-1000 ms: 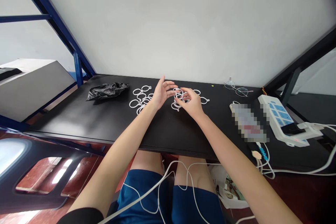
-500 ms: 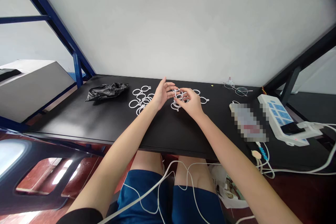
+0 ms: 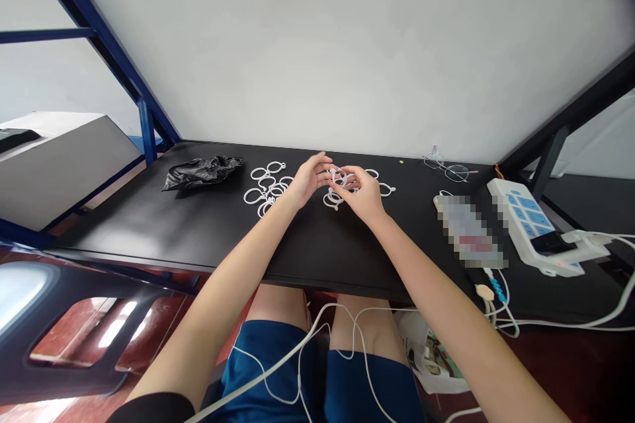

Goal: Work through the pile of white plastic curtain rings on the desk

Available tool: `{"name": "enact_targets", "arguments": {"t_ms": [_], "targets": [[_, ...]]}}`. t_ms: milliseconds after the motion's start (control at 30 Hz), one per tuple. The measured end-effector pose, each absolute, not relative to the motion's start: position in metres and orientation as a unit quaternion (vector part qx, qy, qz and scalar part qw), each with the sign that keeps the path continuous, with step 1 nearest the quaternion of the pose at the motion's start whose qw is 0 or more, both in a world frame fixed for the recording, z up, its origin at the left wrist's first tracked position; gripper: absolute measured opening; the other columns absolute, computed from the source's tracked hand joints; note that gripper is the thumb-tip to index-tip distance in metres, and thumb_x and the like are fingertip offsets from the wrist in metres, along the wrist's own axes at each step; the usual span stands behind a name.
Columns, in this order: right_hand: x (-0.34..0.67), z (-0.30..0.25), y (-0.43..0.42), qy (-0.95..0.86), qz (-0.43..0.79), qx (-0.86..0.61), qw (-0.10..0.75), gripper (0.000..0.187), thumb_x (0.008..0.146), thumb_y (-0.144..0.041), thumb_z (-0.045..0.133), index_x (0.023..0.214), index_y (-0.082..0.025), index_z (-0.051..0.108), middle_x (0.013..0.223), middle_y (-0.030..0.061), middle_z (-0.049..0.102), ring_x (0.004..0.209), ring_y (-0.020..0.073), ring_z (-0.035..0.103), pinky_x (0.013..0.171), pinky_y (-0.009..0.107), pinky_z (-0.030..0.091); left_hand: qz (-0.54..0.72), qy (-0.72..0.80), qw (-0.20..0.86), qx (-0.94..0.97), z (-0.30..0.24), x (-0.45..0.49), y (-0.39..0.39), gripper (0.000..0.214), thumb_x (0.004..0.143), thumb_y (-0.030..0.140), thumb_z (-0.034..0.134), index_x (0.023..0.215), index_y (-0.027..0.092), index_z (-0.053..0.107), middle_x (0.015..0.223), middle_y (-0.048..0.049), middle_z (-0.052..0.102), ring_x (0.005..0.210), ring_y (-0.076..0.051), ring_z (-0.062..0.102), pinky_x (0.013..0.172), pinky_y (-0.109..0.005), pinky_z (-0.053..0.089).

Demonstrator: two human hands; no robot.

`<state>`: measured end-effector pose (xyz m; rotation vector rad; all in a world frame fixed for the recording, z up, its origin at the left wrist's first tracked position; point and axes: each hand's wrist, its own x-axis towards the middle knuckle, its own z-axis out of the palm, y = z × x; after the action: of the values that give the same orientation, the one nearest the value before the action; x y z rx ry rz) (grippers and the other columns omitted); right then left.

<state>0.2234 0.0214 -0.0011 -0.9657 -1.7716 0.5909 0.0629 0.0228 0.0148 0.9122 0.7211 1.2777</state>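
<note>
Counter (image 3: pixel 198 231): black, long, set against a pale wall; carries every item below except the case and the cable.

Grey case (image 3: pixel 59 158): off the counter's left end, standing apart from it.

White cable (image 3: pixel 297 350): loose, draped over the seated person's lap under the counter edge.

Power strip (image 3: pixel 526 221): white with blue sockets, far right, one plug fitted at its near end.

Black bag (image 3: pixel 201 172): crumpled plastic, left rear of the counter, well apart from the hands.

Left hand (image 3: pixel 306 182): raised over mid-counter, fingers curled together and pinched on the held ring.

Right hand (image 3: pixel 366 197): just beside the left, thumb and fingers closed on the same ring from the other side.

Left ring cluster (image 3: pixel 265 188): white plastic rings lying flat, near the left wrist.

Right ring cluster (image 3: pixel 331 201): more white rings lying flat, under and behind the right hand.

Spectacles (image 3: pixel 454 173): thin-framed, at the rear right, near the wall.

Held ring (image 3: pixel 338 176): one white ring, lifted just above the right cluster, gripped between both hands.
</note>
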Motion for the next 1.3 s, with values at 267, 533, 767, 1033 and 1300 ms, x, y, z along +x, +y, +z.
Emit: {"name": "enact_targets", "arguments": {"t_ms": [267,533,767,1033,1300], "targets": [[0.2227,0.0023,0.0189,-0.704,0.299,-0.405,0.502,0.035,0.069,-0.04,0.075,0.097,-0.021,0.064,0.097,0.005,0.07,0.073,0.017,0.065,0.066,0.032,0.057,0.581,0.316,0.602,0.447,0.0055,0.0639,0.025,0.032,0.063,0.024,0.081,0.084,0.016,0.058,0.081,-0.0009,0.069,0.075,-0.012,0.065,0.072,-0.026,0.048],[0.2228,0.0016,0.0205,-0.674,0.384,-0.392,0.494,0.039,0.066,-0.04,0.078,0.097,-0.02,0.066,0.099,0.0065,0.07,0.075,0.0185,0.067,0.07,0.034,0.056,0.595,0.316,0.594,0.439,0.0057,0.0624,0.0254,0.036,0.06,0.026,0.084,0.07,0.015,0.051,0.08,-0.0025,0.072,0.073,-0.014,0.068,0.077,-0.031,0.05],[0.2237,0.0026,0.022,-0.664,0.42,-0.374,0.493,0.041,0.064,-0.041,0.08,0.097,-0.021,0.066,0.095,0.0058,0.071,0.075,0.019,0.068,0.069,0.034,0.057,0.601,0.32,0.59,0.434,0.008,0.063,0.0234,0.038,0.058,0.026,0.085,0.068,0.016,0.049,0.079,-0.0024,0.073,0.07,-0.014,0.068,0.077,-0.031,0.05],[0.2238,0.0056,0.0207,-0.658,0.44,-0.37,0.486,0.043,0.061,-0.044,0.081,0.095,-0.02,0.068,0.094,0.0061,0.072,0.075,0.0198,0.07,0.072,0.036,0.058,0.6,0.32,0.588,0.437,0.008,0.0627,0.0243,0.041,0.058,0.027,0.085,0.067,0.016,0.046,0.077,-0.0024,0.072,0.069,-0.013,0.067,0.077,-0.031,0.05],[0.224,0.0036,0.0221,-0.648,0.454,-0.367,0.489,0.043,0.06,-0.043,0.082,0.093,-0.02,0.068,0.093,0.0059,0.073,0.075,0.0207,0.07,0.073,0.038,0.059,0.598,0.324,0.584,0.443,0.007,0.0614,0.025,0.042,0.058,0.029,0.085,0.068,0.017,0.045,0.078,-0.002,0.072,0.071,-0.013,0.068,0.077,-0.031,0.05]]}}
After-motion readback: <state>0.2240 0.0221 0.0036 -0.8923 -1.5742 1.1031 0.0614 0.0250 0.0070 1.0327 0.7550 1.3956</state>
